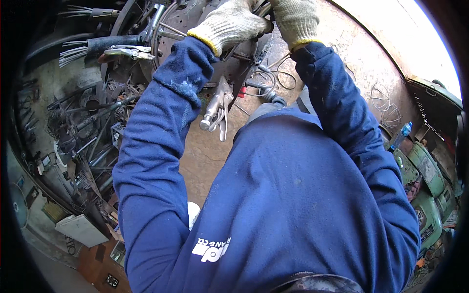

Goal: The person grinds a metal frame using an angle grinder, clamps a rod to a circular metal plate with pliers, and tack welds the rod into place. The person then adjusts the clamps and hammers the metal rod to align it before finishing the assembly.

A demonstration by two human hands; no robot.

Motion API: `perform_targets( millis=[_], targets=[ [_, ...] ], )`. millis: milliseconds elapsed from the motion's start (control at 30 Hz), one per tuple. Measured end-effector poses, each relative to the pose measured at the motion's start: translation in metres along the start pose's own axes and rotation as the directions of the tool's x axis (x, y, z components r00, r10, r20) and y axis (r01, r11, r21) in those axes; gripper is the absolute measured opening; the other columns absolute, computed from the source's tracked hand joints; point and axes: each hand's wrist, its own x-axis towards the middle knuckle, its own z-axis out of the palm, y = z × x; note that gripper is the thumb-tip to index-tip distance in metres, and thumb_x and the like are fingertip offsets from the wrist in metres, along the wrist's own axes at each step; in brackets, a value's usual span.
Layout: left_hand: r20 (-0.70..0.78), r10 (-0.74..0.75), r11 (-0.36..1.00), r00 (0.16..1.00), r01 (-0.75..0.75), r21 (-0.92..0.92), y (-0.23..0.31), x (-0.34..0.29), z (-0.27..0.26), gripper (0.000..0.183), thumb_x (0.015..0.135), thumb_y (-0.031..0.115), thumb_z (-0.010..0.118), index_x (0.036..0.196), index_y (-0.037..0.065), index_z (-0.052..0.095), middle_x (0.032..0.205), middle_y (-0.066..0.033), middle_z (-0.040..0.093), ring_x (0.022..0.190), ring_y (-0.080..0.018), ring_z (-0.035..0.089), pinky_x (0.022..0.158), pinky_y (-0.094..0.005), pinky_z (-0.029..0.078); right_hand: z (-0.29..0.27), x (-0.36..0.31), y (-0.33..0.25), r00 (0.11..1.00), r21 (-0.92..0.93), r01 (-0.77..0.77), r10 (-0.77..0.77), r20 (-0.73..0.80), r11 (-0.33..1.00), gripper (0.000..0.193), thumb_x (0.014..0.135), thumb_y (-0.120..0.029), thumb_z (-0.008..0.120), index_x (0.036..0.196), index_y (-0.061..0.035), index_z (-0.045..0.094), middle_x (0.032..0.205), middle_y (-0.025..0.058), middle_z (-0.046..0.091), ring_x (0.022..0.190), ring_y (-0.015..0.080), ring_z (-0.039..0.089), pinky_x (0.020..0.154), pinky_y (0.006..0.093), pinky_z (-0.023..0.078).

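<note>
My left hand [233, 23], in a cream knitted glove with a yellow cuff, is closed at the top edge over a dark metal assembly [188, 13]. Close beside it, my right hand [297, 20] wears a matching glove, its fingers bent and partly out of the picture. A dark object [265, 10] shows between the two hands; its kind is hidden. Below my left hand, locking pliers [220, 105] hang at the assembly's lower edge. A second pair of locking pliers [128, 52] sits left of the assembly.
Dark tubes with thin rods [88, 49] stick out at upper left. Scrap metal [93, 132] is heaped along the left. Cables [268, 78] and coiled wire [383, 107] lie on the floor. A plastic bottle [401, 134] stands near a green machine [427, 215] at right.
</note>
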Motion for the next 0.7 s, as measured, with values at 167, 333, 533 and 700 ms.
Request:
perform_targets(
  millis=[167,333,533,700],
  targets=[
    [-0.089,0.082,0.992,0.993,-0.072,0.105,0.015,-0.02,-0.006,0.032,0.085,0.021,0.074,0.111,0.002,0.068,0.1,-0.0147,0.072,0.097,-0.0224,0.068,0.086,-0.036,0.052,0.003,-0.008,-0.001,0.979,0.117,0.201,-0.202,-0.011,0.973,0.017,0.095,-0.018,0.074,0.089,-0.0075,0.061,0.073,0.0004,0.064,0.063,0.0077,0.059,0.056,0.0253,0.047],
    [0.053,0.253,0.967,0.966,-0.255,0.023,0.016,-0.019,-0.016,0.035,0.087,0.014,0.07,0.118,0.001,0.064,0.106,-0.0161,0.07,0.104,-0.0249,0.066,0.09,-0.0374,0.051,-0.001,-0.018,-0.006,0.88,0.07,0.474,-0.475,-0.005,0.878,0.015,0.096,-0.014,0.074,0.101,-0.0057,0.062,0.084,0.0,0.066,0.074,0.0061,0.06,0.065,0.0228,0.05],
    [0.006,0.213,0.975,0.977,-0.213,0.055,0.019,-0.027,-0.013,0.05,0.086,0.012,0.068,0.133,0.002,0.058,0.12,-0.0181,0.068,0.116,-0.0319,0.064,0.098,-0.0412,0.049,-0.026,-0.013,0.002,0.961,0.043,0.202,-0.206,0.182,0.978,0.098,0.097,-0.044,0.072,0.163,-0.003,0.011,0.145,0.0158,0.046,0.127,0.0246,0.051,0.105,0.0401,0.046],
    [0.048,0.274,0.923,0.96,-0.277,0.266,0.017,-0.032,-0.015,0.04,0.097,0.024,0.069,0.131,0.005,0.062,0.107,-0.0148,0.071,0.098,-0.0258,0.069,0.086,-0.0388,0.054,-0.015,-0.011,0.004,0.915,0.502,-0.065,-0.149,0.375,0.862,0.075,0.103,-0.037,0.066,0.157,-0.0053,0.026,0.127,0.0113,0.056,0.117,0.0232,0.056,0.103,0.0377,0.045]
  ],
)
